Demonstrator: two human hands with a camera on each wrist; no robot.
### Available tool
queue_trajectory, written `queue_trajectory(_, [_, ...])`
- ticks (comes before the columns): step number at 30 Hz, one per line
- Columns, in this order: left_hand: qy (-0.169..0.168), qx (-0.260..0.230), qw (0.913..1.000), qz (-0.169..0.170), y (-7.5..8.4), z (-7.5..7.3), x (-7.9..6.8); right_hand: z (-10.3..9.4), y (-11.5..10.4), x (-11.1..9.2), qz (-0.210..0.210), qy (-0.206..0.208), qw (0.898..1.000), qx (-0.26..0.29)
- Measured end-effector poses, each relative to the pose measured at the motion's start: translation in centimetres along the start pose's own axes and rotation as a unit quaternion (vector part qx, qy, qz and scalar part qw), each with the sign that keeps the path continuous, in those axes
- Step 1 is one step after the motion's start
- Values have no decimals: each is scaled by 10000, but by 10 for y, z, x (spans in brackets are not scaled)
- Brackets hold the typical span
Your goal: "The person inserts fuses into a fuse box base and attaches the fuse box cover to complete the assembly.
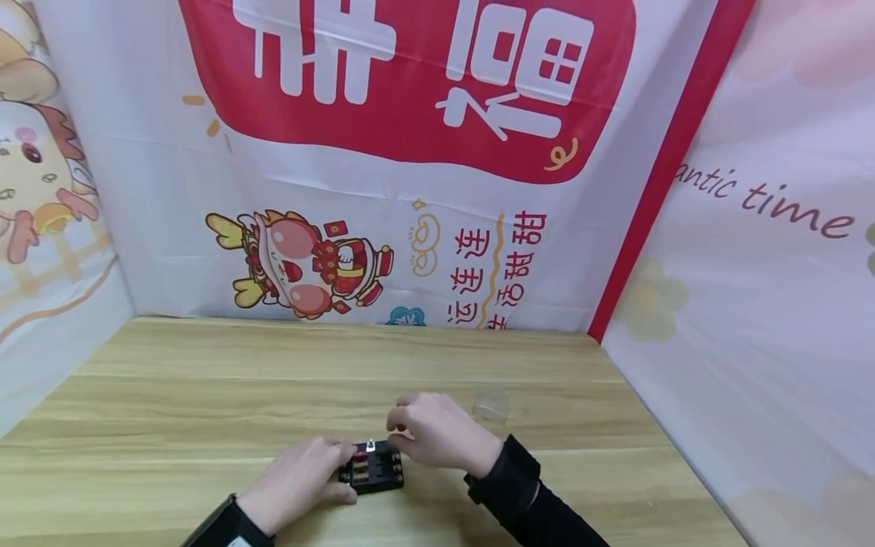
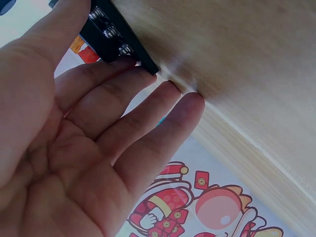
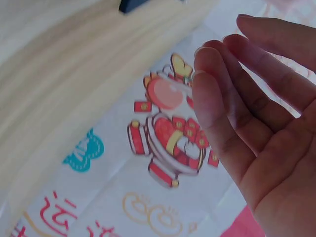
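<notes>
A black battery holder [image 1: 383, 477] lies on the wooden table, with coil springs along its right end and copper-coloured pieces in its left part. My left hand [image 1: 301, 479] grips its left end, thumb at the near side and fingertips at the far side. The left wrist view shows the holder's dark end [image 2: 102, 43] with springs beyond my fingers. Just off the holder's far right corner is my right hand [image 1: 440, 433]. Its fingers bend loosely and hold nothing in the right wrist view, where a dark corner of the holder [image 3: 130, 5] shows at the top.
A small clear plastic box [image 1: 491, 406] sits on the table [image 1: 225, 387] beyond my right hand. Printed cloth [image 1: 410, 182] hangs behind the table, with more printed sheets [image 1: 752, 304] at its sides.
</notes>
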State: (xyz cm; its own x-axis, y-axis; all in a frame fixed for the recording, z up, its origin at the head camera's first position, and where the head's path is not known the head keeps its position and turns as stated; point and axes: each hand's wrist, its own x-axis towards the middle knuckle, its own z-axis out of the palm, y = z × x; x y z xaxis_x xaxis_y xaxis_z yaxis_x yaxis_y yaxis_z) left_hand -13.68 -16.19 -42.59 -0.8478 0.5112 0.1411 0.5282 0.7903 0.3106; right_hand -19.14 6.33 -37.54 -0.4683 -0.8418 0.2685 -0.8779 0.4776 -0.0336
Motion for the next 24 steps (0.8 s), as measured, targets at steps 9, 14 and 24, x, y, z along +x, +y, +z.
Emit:
queue_trajectory(9, [14, 83, 10000, -37, 0, 2, -3, -20, 27, -36, 527, 250, 9980, 256])
queue_trajectory(14, [23, 30, 10000, -29, -1, 0, -4, -20, 46, -56, 636, 222, 9970, 381])
queue_trajectory(24, [-103, 104, 9997, -204, 3, -1, 1, -25, 71, -94, 885, -490, 9905, 928])
